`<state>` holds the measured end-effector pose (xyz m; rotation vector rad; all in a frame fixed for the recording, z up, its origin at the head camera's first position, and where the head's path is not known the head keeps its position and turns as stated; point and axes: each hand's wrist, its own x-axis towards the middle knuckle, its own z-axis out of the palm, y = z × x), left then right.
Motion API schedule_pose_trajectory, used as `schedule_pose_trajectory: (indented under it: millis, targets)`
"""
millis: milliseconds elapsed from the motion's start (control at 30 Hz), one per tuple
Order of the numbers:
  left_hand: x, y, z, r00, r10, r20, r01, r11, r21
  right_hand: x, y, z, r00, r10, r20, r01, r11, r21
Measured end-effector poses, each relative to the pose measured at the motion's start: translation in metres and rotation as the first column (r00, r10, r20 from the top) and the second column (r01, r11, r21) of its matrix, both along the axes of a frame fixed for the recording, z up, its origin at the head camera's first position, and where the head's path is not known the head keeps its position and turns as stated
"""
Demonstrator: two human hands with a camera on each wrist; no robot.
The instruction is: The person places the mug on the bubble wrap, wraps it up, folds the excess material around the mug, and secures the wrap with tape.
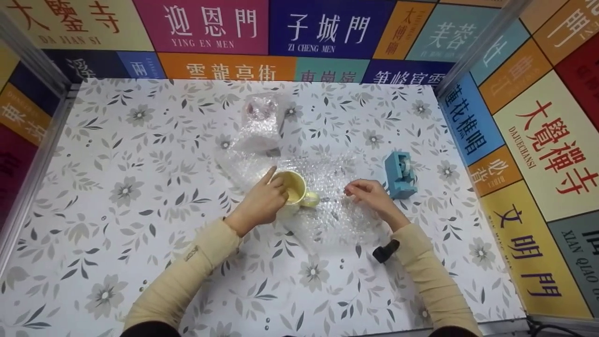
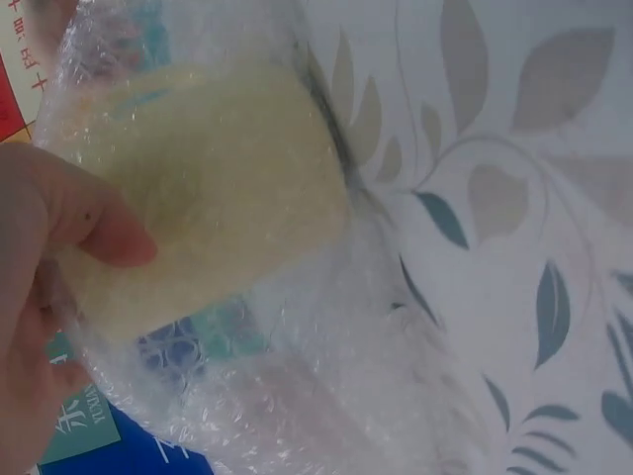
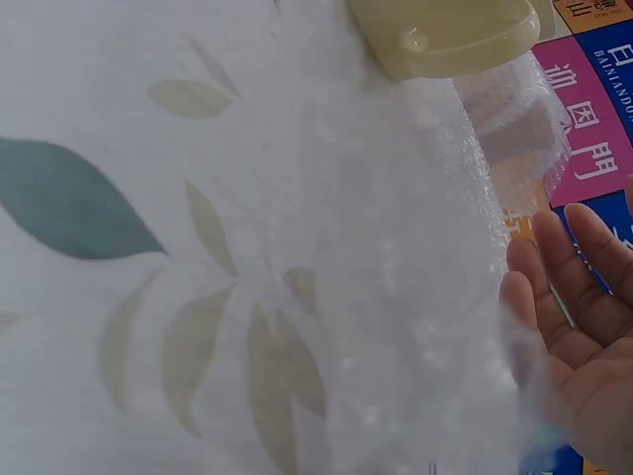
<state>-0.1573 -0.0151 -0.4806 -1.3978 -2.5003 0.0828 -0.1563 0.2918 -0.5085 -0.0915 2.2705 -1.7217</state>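
A pale yellow mug (image 1: 295, 187) stands on a sheet of bubble wrap (image 1: 334, 206), its handle turned to the right. My left hand (image 1: 263, 201) holds the mug at its near left side, with some fingers over the rim. Through the left wrist view, the thumb (image 2: 114, 233) presses on the mug's side (image 2: 232, 188), with bubble wrap around it. My right hand (image 1: 372, 196) hovers over the right part of the sheet, its fingers loosely bent. In the right wrist view its palm (image 3: 603, 396) shows beside the wrap's edge, nothing gripped.
Behind the mug lies a bundle wrapped in bubble wrap (image 1: 262, 121), with reddish spots showing through. A blue tape dispenser (image 1: 400, 175) stands just beyond the right hand. Printed panels (image 1: 323, 28) border the flower-patterned table (image 1: 126, 192) at the back and sides.
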Motion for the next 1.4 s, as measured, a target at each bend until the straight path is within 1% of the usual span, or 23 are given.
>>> schedule_pose_trajectory:
  millis: [33,67,133,200,267,300,400,467,500,600,667,733,767,867,967,1067,1200,1400]
  targets:
    - [0.001,0.0,-0.001,1.0,0.01,-0.003,-0.01,1.0,0.016,-0.003,0.0,0.002,1.0,-0.002,-0.003,0.002,1.0,0.019]
    - [0.001,0.001,-0.003,1.0,0.019,-0.005,-0.019,0.999,0.029,-0.006,-0.002,0.009,1.0,-0.008,0.0,0.008,0.999,0.039]
    - [0.002,0.001,-0.005,0.999,0.038,0.001,-0.038,0.998,0.055,-0.015,-0.003,0.013,1.0,-0.029,0.009,0.028,0.995,0.092]
    - [0.002,0.002,-0.006,0.999,0.049,0.001,-0.049,0.996,0.069,-0.023,-0.004,0.018,0.998,-0.058,-0.008,0.059,0.985,0.163]
    - [0.002,0.003,-0.007,0.999,0.049,-0.009,-0.048,0.996,0.08,-0.03,-0.005,0.02,0.996,-0.082,-0.042,0.089,0.966,0.242]
    - [0.002,0.003,-0.007,0.999,0.05,-0.014,-0.048,0.995,0.084,-0.034,-0.004,0.017,0.993,-0.092,-0.07,0.108,0.955,0.277]
    - [0.003,0.003,-0.008,0.998,0.054,-0.035,-0.051,0.995,0.086,-0.041,-0.004,0.016,0.979,-0.113,-0.168,0.168,0.919,0.357]
    - [0.003,0.004,-0.008,0.998,0.057,-0.042,-0.053,0.995,0.089,-0.045,-0.003,0.014,0.975,-0.14,-0.173,0.198,0.901,0.386]
    - [0.003,0.004,-0.009,0.997,0.059,-0.042,-0.055,0.994,0.092,-0.047,-0.001,0.012,0.974,-0.152,-0.167,0.207,0.897,0.392]
    - [0.003,0.005,-0.01,0.997,0.067,-0.038,-0.064,0.993,0.097,-0.053,0.0,0.009,0.98,-0.191,-0.047,0.193,0.885,0.424]
    - [0.003,0.005,-0.01,0.997,0.074,-0.031,-0.07,0.993,0.099,-0.056,-0.001,0.006,0.976,-0.214,0.041,0.174,0.881,0.44]
    - [0.003,0.005,-0.011,0.997,0.078,-0.023,-0.076,0.992,0.099,-0.059,-0.002,0.005,0.968,-0.231,0.1,0.162,0.875,0.455]
    - [0.003,0.005,-0.011,0.997,0.081,-0.018,-0.078,0.992,0.099,-0.06,-0.003,0.003,0.966,-0.237,0.104,0.163,0.87,0.465]
    - [0.003,0.005,-0.012,0.996,0.087,-0.007,-0.086,0.99,0.108,-0.062,-0.004,-0.001,0.971,-0.23,0.057,0.173,0.853,0.493]
    - [0.003,0.004,-0.012,0.996,0.091,0.004,-0.091,0.99,0.111,-0.065,-0.005,-0.004,0.977,-0.207,-0.041,0.198,0.831,0.52]
    - [0.003,0.002,-0.012,0.996,0.086,0.018,-0.088,0.991,0.105,-0.067,-0.007,-0.006,0.975,-0.195,-0.108,0.223,0.822,0.525]
    - [0.003,0.001,-0.012,0.997,0.061,0.048,-0.065,0.993,0.1,-0.068,-0.008,-0.007,0.973,-0.185,-0.136,0.229,0.809,0.541]
    - [-0.001,0.0,-0.012,0.997,0.004,0.08,-0.012,0.995,0.098,-0.073,-0.009,-0.012,0.968,-0.186,-0.168,0.249,0.782,0.572]
